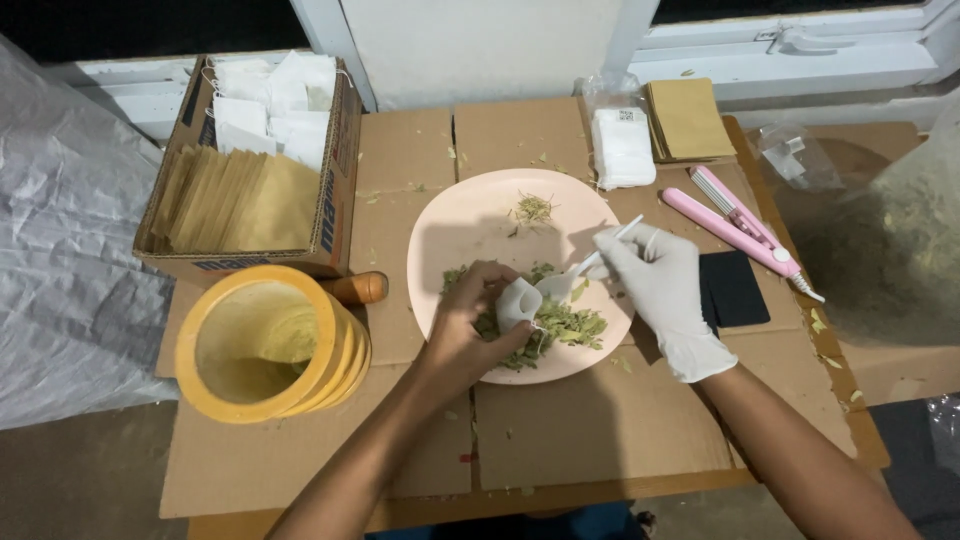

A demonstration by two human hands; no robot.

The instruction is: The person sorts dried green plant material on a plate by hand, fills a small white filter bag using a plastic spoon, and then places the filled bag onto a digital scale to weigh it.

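Observation:
My bare left hand (470, 325) holds a small white pouch (517, 303) open over a pile of dried green herb (560, 325) on a pink plate (470, 215). My right hand (655, 290), in a white glove, grips a white plastic spoon (585, 270) whose bowl points into the mouth of the pouch. A smaller tuft of herb (533, 208) lies at the far side of the plate.
A yellow mortar (265, 345) with a wooden pestle handle (352, 288) stands at the left. Behind it, a cardboard box (250, 170) holds brown and white pouches. A pink sealer (735, 222), black scale (735, 288), white pouches (622, 147) and brown envelopes (688, 118) lie at the right.

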